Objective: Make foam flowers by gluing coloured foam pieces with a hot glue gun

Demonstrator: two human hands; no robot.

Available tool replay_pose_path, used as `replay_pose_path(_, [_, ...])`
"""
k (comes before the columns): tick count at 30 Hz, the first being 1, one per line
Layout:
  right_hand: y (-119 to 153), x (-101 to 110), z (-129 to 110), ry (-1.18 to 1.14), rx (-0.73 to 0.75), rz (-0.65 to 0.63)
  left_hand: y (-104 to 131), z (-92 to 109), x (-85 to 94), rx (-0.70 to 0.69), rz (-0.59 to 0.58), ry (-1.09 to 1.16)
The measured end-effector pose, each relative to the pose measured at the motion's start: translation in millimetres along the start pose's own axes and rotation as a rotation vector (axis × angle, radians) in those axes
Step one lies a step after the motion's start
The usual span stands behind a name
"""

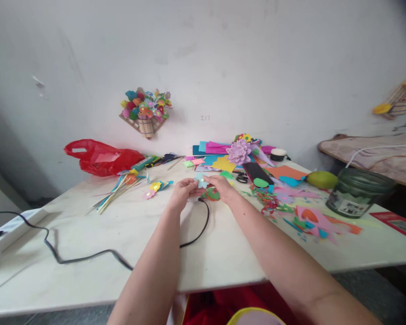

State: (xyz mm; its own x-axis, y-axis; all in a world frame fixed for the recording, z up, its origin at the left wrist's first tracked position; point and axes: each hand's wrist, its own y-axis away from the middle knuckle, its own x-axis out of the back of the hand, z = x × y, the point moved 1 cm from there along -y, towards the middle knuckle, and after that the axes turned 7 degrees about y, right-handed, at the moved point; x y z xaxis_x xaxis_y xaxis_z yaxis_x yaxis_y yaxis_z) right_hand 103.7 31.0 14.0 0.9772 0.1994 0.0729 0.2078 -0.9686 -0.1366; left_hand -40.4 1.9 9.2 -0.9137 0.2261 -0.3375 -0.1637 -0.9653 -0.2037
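A light blue paper flower [202,180] with a small pale centre is held up above the table between my two hands. My left hand [185,188] pinches its left side, fingers closed. On the other side my right hand [222,186] grips its right edge, fingers also closed. Just under the hands lie green and orange cut pieces [212,194], partly covered by my fingers. To the left rest a yellow flower [156,185] and a pink flower [149,194]. Black scissors [242,177] lie to the right of my right hand.
A red plastic bag [104,158] and thin stems [116,196] are at the left. A black cable [81,260] crosses the table from a power strip [16,228]. Coloured sheets [219,148], a phone [258,174], paper scraps [311,216] and a glass jar [357,194] occupy the right.
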Motion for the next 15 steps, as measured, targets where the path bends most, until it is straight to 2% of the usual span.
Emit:
replay_pose_path(9, [3.8,-3.2,-3.9,0.016,0.019,0.052,0.8,0.6,-2.7,0.015,-0.007,-0.033])
replay_pose_path(15, [4.8,-4.4,-6.0,-0.021,0.043,0.092,0.8,0.4,-1.8,0.084,0.042,-0.016])
